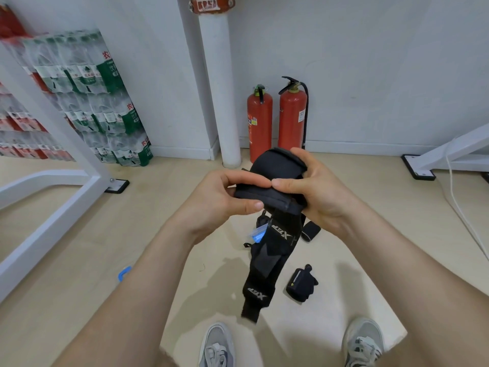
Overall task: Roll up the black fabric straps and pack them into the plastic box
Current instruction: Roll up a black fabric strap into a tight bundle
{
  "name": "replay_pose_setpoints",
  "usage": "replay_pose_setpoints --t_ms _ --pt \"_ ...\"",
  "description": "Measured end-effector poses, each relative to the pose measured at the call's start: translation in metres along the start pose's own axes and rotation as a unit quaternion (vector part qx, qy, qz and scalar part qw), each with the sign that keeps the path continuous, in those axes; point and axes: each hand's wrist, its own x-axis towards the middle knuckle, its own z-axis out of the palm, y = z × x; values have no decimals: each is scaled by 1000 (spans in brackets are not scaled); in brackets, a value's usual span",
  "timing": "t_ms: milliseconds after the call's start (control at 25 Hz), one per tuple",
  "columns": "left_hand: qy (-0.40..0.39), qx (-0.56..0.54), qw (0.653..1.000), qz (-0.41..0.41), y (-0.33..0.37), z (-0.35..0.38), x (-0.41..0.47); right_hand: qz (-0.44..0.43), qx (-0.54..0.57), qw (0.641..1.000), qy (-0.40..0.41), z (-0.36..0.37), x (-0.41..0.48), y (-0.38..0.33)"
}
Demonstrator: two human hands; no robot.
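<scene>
While its rolled top end lies crosswise, left to right, the long black fabric strap [272, 250] hangs lengthwise down toward the floor [79, 247]. Left hand [225, 200] and right hand [315, 192] both pinch the roll closed. A rolled black strap [300, 284] lies right.

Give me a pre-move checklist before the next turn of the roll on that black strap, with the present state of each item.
1. Both hands on the roll: ok. The left hand and right hand pinch the rolled end of the black strap from either side.
2. Roll tight and even: cannot tell, the fingers cover most of it.
3. Loose tail free: ok. It hangs straight down, clear of the shoes.
4. Other straps out of the way: ok. The rolled strap and another small strap lie on the floor, apart from the tail.
5. Plastic box ready: cannot tell. Only a blue and clear piece shows behind the strap.
</scene>
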Motion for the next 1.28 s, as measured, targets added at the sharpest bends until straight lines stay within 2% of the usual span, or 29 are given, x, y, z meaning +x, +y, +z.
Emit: replay_pose_setpoints --t_ms 200,400,640,760,880,960,1120,1280 --pt "28 -16 999 -9 5 4 -2 -34 -8 999 35 1 0 1" --pt "85 11 996 -1 6 11 0 -67 -71 995 29 6 -6 -2" --pt "150 -1 988 28 4 19 4 -75 -48 996 -6 8 -14 -7" --pt "131 -11 991 22 5 19 4 -70 -61 996 0 6 -13 -8" --pt "38 -42 998 -1 8 9 1 -47 -33 998 -2 2 -13 -9" --pt "5 -44 999 7 8 4 0 -25 0 1000 -8 0 -13 -10" --pt "35 -37 998 31 8 5 2 -8 53 998 -30 2 -13 -6" --pt "53 -3 998 43 4 5 3 -40 47 998 -32 7 -16 -5"
